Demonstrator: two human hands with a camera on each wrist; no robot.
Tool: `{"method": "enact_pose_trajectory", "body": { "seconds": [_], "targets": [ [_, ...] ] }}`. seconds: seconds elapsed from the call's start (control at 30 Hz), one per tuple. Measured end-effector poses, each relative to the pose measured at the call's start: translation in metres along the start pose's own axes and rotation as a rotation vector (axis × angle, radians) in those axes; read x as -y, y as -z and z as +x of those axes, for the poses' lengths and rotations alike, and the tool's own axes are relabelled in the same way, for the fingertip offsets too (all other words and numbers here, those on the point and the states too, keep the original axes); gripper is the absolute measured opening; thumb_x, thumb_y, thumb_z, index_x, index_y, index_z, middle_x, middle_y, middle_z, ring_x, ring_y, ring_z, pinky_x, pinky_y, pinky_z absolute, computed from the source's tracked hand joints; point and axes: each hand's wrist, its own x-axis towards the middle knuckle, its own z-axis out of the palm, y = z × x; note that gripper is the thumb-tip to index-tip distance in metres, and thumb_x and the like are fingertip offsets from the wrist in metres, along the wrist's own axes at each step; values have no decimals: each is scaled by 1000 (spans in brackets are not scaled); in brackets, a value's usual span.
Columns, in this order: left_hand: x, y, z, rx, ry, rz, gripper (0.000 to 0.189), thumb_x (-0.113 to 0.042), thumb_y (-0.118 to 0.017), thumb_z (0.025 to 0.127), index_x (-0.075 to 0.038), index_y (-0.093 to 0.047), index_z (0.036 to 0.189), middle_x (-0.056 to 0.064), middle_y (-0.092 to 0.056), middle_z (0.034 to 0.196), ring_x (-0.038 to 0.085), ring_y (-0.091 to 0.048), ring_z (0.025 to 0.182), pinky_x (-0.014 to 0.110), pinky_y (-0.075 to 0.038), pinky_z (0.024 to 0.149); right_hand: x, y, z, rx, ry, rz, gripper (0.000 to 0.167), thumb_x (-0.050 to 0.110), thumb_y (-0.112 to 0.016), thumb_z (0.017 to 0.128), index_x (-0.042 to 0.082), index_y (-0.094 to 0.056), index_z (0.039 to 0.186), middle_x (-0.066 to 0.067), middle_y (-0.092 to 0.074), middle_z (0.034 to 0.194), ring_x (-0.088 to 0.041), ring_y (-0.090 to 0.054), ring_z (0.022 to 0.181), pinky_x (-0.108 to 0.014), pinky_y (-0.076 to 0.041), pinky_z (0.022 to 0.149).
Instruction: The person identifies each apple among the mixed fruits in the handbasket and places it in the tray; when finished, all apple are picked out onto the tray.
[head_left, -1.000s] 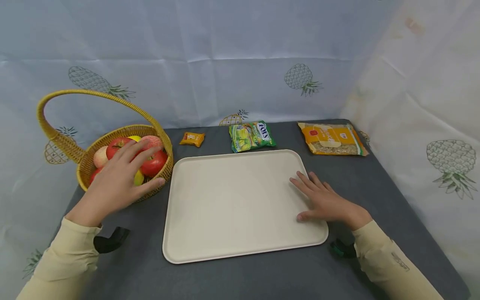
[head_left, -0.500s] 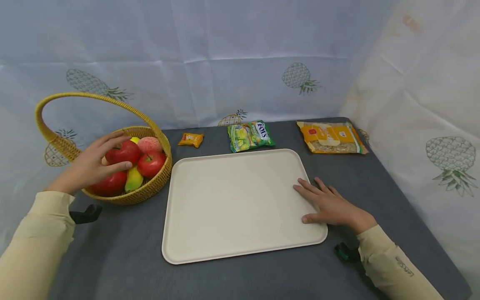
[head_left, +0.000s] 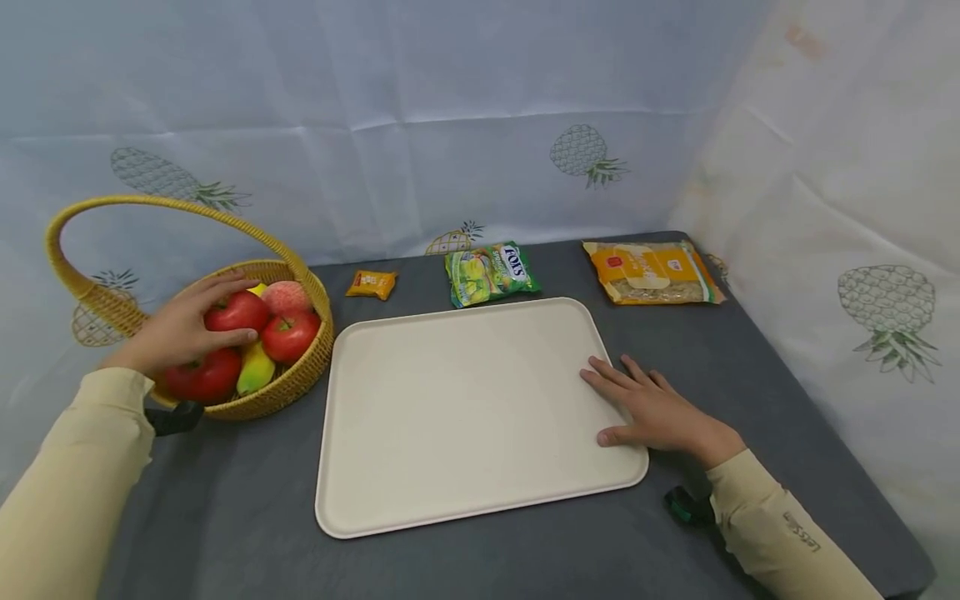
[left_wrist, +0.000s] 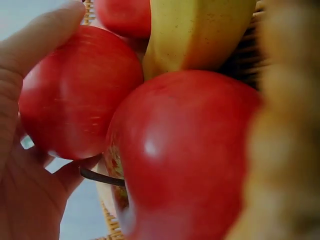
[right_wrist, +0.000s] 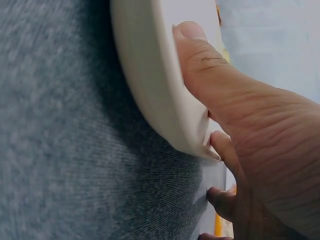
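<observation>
At the left, a yellow wicker basket with a tall handle holds several fruits. My left hand reaches over its rim and grips a red apple, thumb on the near side and fingers behind. In the left wrist view that apple sits between thumb and fingers, beside a larger red apple and a yellow fruit. My right hand lies spread over the right edge of a cream tray; its thumb rests on the rim in the right wrist view.
Behind the tray lie a small orange packet, a green FOX'S candy bag and an orange bag with a see-through part. A pineapple-print cloth hangs behind the dark grey table.
My left hand drew back left from above the basket's middle and settled around the red apple. My right hand shifted slightly on the tray's edge. The head view drifted a little.
</observation>
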Motion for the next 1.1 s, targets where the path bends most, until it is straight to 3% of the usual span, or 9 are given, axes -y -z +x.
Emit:
{"method": "enact_pose_trajectory", "body": {
  "seconds": [0.4,0.67,0.77,0.87,0.97,1.1],
  "targets": [
    [-3,3,-4,-18,37,-8,81,-44,-77,90,-10,-40,154,30,-29,155,54,-38,125,77,-40,87,-1,-2,3,0,-4,-15,98,64,-69,86,19,-26,163,-8,-14,169,-53,-5,149,-78,-8,107],
    [-24,13,-33,-150,7,-34,78,-38,-82,87,-18,-45,153,23,-37,151,50,-43,117,76,-42,79,-2,-2,2,7,-7,-18,98,64,-67,86,20,-24,163,-7,-12,169,-52,-4,149,-78,-6,107],
    [-36,16,-43,-199,-41,-48,77,-30,-85,85,-21,-49,152,18,-41,150,47,-45,117,68,-48,77,-2,-3,1,10,-10,-16,99,65,-67,86,20,-24,163,-7,-12,169,-52,-3,149,-78,-5,107],
    [-54,17,-50,-208,-114,-62,76,-23,-89,81,-24,-53,149,11,-43,151,39,-46,120,39,-56,77,-1,-3,-1,11,-11,-11,99,64,-67,86,20,-24,163,-8,-11,169,-52,-3,149,-79,-5,107],
    [-74,12,-54,-210,-222,-34,79,-18,-94,74,-27,-58,144,0,-48,148,24,-46,120,16,-48,73,-1,-3,-1,11,-10,-5,98,64,-66,87,20,-23,163,-8,-11,169,-52,-3,149,-79,-4,107],
    [-98,-5,-53,-215,-441,13,81,-17,-97,66,-23,-63,139,-2,-53,143,16,-48,123,18,-45,86,-1,-4,-1,12,-7,0,98,65,-65,87,20,-23,163,-7,-10,170,-52,-2,149,-79,-4,107]
  ]
}}
